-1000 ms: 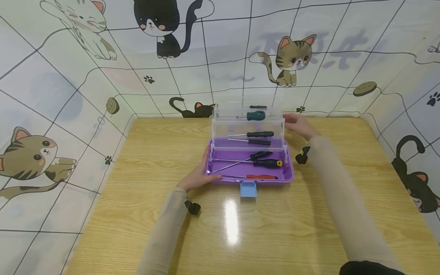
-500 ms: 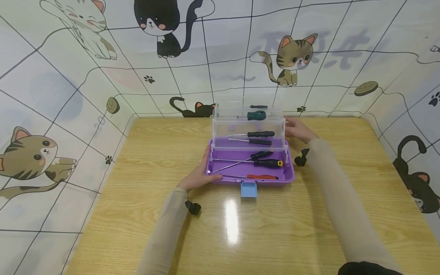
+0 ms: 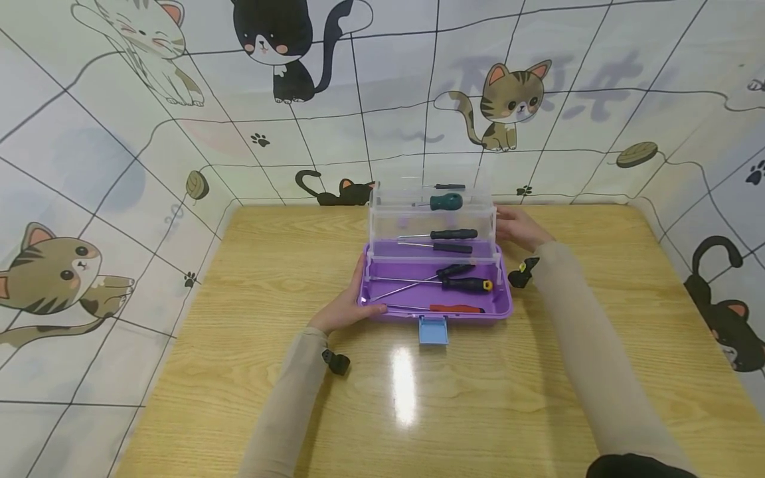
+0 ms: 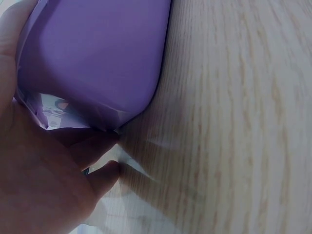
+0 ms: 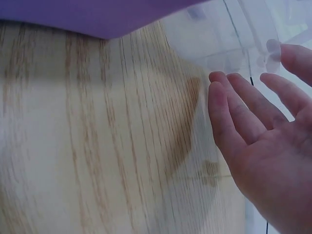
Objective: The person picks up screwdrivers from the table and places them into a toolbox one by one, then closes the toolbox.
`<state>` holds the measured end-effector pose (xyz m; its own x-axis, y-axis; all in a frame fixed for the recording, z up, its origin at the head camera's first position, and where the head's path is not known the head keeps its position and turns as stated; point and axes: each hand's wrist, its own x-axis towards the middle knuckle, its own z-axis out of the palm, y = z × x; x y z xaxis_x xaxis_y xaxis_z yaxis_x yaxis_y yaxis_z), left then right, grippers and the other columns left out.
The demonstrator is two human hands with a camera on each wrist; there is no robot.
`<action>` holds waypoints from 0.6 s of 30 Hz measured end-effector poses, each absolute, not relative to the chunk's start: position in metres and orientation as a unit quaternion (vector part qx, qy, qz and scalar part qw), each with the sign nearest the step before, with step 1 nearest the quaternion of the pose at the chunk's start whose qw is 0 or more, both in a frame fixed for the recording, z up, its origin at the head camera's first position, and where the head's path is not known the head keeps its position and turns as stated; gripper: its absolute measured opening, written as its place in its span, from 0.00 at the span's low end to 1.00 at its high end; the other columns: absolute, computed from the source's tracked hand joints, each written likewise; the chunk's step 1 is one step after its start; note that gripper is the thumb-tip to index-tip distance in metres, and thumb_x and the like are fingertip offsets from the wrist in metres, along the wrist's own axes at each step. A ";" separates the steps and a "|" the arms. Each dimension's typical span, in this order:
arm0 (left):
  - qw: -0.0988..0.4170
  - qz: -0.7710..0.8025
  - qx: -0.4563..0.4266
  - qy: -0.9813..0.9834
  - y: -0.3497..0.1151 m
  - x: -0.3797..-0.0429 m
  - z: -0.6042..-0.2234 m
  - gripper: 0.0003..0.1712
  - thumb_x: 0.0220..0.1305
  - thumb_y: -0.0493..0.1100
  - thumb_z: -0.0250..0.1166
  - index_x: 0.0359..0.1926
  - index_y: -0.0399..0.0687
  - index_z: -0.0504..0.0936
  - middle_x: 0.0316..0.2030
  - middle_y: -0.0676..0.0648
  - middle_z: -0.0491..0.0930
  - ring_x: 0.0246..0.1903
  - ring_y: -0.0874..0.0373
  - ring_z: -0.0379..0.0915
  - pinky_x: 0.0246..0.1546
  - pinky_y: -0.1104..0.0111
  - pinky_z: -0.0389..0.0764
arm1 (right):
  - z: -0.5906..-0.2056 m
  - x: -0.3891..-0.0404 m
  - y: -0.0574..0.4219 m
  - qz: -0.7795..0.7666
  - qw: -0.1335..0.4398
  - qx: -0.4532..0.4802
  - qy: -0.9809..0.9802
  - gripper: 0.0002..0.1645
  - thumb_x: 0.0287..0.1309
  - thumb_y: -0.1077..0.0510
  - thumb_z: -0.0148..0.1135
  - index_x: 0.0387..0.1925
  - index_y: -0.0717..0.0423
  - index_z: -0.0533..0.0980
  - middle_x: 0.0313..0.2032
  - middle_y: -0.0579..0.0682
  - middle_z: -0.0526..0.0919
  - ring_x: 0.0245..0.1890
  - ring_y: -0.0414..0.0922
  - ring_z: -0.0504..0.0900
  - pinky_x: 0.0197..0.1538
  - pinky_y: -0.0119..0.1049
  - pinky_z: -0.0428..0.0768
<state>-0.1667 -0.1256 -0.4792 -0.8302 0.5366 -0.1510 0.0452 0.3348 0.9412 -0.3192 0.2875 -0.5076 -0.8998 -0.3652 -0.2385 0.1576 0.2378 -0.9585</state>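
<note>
A purple toolbox [image 3: 502, 313] stands at the back middle of the table, its clear tiered trays [image 3: 388, 229] raised at the rear. My left hand [image 3: 342, 309] grips its left front corner, thumb over the front rim and fingers along the side; the left wrist view shows the purple wall [image 4: 97, 53] beside them. At the trays' right side is my right hand [image 3: 522, 228]. In the right wrist view its fingers [image 5: 246, 105] are nearly straight against or close to the clear plastic [image 5: 219, 39]; exact contact is unclear. Neither hand holds a screwdriver.
In the purple bottom lie a red-handled screwdriver [image 3: 457, 309], a black-and-yellow one [image 3: 466, 285] and another black one [image 3: 455, 270]. Several more rest in the trays, including a stubby green one [image 3: 446, 202]. A blue latch [image 3: 433, 330] hangs at the front. Cat-patterned cloth walls [image 3: 394, 126] border the table.
My right wrist has shifted very slightly toward the toolbox. My left hand, the box and the screwdrivers hold their places.
</note>
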 end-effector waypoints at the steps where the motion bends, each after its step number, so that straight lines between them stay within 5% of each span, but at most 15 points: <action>1: 0.223 0.548 0.186 0.785 -0.126 -0.168 -0.484 0.67 0.58 0.38 0.69 0.74 0.49 0.20 0.74 0.41 0.22 0.72 0.42 0.29 0.69 0.50 0.39 | -0.507 -0.319 0.287 -0.616 0.214 -0.063 0.756 0.35 0.72 0.60 0.49 0.74 0.61 0.51 0.67 0.67 0.60 0.48 0.37 0.77 0.58 0.40 0.74; 10: 0.204 0.539 0.184 0.796 -0.130 -0.176 -0.514 0.69 0.57 0.45 0.71 0.73 0.65 0.20 0.74 0.50 0.22 0.72 0.47 0.31 0.69 0.51 0.42 | -0.505 -0.319 0.286 -0.637 0.220 -0.045 0.738 0.35 0.72 0.61 0.49 0.74 0.62 0.49 0.70 0.65 0.56 0.52 0.37 0.74 0.62 0.40 0.70; 18: 0.205 0.539 0.177 0.798 -0.131 -0.175 -0.513 0.69 0.57 0.47 0.71 0.74 0.65 0.20 0.75 0.49 0.23 0.72 0.48 0.31 0.69 0.52 0.41 | -0.498 -0.313 0.282 -0.654 0.200 -0.041 0.729 0.39 0.68 0.67 0.52 0.74 0.62 0.48 0.67 0.70 0.58 0.47 0.35 0.77 0.55 0.33 0.76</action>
